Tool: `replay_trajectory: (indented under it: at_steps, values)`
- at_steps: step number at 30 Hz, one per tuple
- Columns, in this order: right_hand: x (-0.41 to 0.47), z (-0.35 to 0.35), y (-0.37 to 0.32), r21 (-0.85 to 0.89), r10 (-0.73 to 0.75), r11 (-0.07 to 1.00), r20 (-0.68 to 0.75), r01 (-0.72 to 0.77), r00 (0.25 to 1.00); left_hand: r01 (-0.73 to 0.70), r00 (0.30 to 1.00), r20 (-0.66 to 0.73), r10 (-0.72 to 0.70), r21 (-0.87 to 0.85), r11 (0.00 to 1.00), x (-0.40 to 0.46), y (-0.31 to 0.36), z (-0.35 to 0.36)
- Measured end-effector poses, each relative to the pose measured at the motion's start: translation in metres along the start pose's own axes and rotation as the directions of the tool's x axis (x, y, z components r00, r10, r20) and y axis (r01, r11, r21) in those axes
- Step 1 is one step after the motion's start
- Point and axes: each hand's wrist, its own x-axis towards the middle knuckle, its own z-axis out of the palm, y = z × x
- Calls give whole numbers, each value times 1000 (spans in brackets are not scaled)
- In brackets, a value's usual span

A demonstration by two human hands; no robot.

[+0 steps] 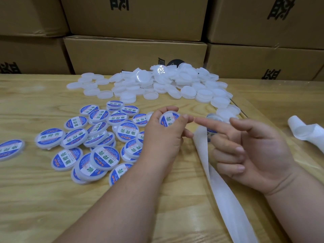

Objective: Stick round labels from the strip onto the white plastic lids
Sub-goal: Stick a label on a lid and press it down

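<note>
hands: two, bare | forearms: bare (no sleeve in view) | nails: short

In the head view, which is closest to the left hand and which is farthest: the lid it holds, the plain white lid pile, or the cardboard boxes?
From the left hand:
1. Labelled lid, gripped in its fingers.
2. Plain white lid pile, beyond it on the table.
3. Cardboard boxes, stacked behind the table, farthest.

The round plastic lid in my left hand is white, its label blue-rimmed with a white band and green characters. Unlabelled plastic lids: translucent white. Paper backing strip: plain white. Wooden table: pale grain. Cardboard cartons: brown, black print.
</note>
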Motion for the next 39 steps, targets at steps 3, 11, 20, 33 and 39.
replay_trajectory:
  at_steps: [3, 11, 20, 33, 39]
  values:
    - [3, -16, -9, -30, -271, 961, -290, 274, 918, 25, 997, -70, -25, 4, 1000, 0, 0, 0]
    - [8, -43, -3, -853, -816, 516, -518, -78, 257, 71, 976, -190, -105, -177, 982, 6, 4, 1]
    - [5, -41, -5, -645, -743, 229, -599, -729, 298, 10, 962, -248, -118, -400, 917, 10, 2, 2]
    - [26, -50, 6, -801, -626, -151, -376, -579, 683, 70, 970, -171, -171, -478, 876, 10, 2, -4]
    - [46, -54, 3, -766, -654, -184, -372, -616, 659, 92, 989, -81, -127, -346, 934, 9, 0, -6]
